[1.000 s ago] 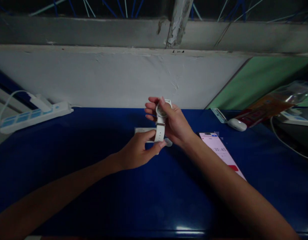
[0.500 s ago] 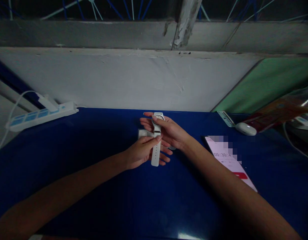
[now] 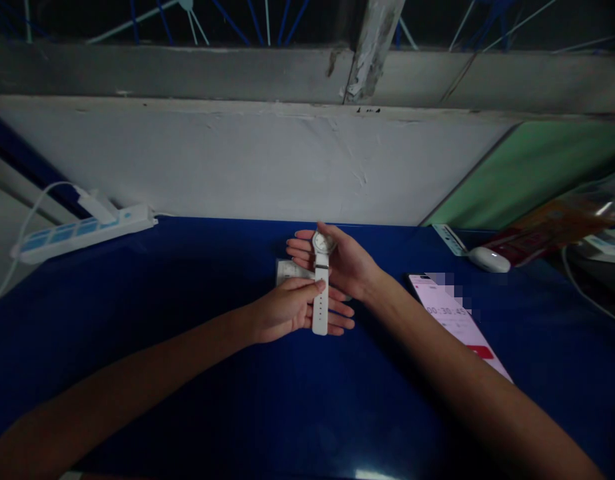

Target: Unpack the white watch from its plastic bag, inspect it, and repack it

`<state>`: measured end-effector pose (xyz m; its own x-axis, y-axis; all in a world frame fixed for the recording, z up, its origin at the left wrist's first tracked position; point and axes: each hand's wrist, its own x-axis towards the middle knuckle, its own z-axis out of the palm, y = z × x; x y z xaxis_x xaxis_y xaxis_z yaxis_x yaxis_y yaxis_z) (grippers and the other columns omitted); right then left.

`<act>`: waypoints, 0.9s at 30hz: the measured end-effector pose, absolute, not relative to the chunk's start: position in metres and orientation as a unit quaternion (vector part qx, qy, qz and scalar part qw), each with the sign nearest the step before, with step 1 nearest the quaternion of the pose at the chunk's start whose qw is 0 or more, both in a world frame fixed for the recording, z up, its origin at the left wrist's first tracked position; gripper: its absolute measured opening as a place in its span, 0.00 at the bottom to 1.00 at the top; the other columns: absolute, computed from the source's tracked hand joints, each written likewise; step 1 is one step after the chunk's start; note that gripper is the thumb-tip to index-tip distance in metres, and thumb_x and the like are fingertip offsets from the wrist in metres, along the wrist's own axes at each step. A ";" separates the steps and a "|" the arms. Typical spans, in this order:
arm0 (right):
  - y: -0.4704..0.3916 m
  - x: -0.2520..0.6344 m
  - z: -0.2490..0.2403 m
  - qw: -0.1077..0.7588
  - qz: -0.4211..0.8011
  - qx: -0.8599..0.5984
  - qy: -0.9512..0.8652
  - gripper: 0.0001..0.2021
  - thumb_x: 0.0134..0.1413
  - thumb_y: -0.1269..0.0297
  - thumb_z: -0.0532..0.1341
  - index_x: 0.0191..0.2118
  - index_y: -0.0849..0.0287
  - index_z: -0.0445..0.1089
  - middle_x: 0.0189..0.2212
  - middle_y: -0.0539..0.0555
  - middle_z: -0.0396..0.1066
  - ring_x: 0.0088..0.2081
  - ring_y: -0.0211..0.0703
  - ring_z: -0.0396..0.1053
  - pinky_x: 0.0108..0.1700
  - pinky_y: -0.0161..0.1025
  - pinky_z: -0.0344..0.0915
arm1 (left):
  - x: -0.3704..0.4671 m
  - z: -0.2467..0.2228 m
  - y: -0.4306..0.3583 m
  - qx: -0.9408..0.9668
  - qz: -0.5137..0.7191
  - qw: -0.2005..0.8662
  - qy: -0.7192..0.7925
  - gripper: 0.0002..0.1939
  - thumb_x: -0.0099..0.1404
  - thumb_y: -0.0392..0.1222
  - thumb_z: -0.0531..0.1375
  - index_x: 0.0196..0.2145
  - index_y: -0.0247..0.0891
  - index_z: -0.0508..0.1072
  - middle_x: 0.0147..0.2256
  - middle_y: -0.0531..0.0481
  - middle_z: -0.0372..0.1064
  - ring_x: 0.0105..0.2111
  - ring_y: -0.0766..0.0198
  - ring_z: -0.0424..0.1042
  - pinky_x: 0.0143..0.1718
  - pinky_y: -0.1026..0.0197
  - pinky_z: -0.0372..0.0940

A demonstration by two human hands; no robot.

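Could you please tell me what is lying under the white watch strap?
Under the white watch strap are the left hand fingers, above the blue table. A pale card lies behind, mostly covered.

the only readable text stands on the lit screen of the phone (image 3: 460, 323), lying on the blue table (image 3: 187, 373) at the right of centre in the frame: a row of timer digits that starts 00:30, with the last pair too blurred to tell. part of the screen's top is pixelated, and the red button lower on it shows no legible word. the dial of the white watch (image 3: 321, 283) at the centre, the small card (image 3: 288, 271) beneath it, the power strip (image 3: 82, 228) at the left and the orange packet (image 3: 547, 230) at the far right carry marks too small or dim to read.
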<state>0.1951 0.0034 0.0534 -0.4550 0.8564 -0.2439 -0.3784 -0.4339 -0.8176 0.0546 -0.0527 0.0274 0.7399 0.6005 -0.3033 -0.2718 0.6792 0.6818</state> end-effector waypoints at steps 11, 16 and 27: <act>0.001 0.204 0.067 0.304 0.829 -0.299 -0.361 0.31 0.65 0.43 0.44 0.41 0.63 0.76 0.44 0.62 0.79 0.49 0.48 0.76 0.62 0.48 0.61 | 0.055 0.029 -0.055 0.317 0.262 0.863 0.293 0.17 0.76 0.41 0.52 0.39 0.27 0.76 0.41 0.36 0.77 0.41 0.55 0.79 0.51 0.48 0.68; 0.006 0.209 0.066 0.298 0.858 -0.267 -0.323 0.35 0.68 0.47 0.38 0.44 0.69 0.75 0.43 0.64 0.79 0.46 0.45 0.77 0.61 0.44 0.62 | 0.053 0.027 -0.051 0.305 0.262 0.878 0.259 0.15 0.74 0.41 0.54 0.39 0.27 0.76 0.43 0.34 0.76 0.42 0.53 0.78 0.54 0.46 0.65; 0.006 0.209 0.060 0.297 0.881 -0.234 -0.285 0.39 0.68 0.45 0.33 0.51 0.73 0.70 0.45 0.69 0.77 0.48 0.50 0.75 0.59 0.50 0.64 | 0.052 0.023 -0.049 0.281 0.252 0.901 0.215 0.19 0.76 0.38 0.48 0.43 0.24 0.77 0.43 0.33 0.76 0.45 0.54 0.77 0.56 0.47 0.63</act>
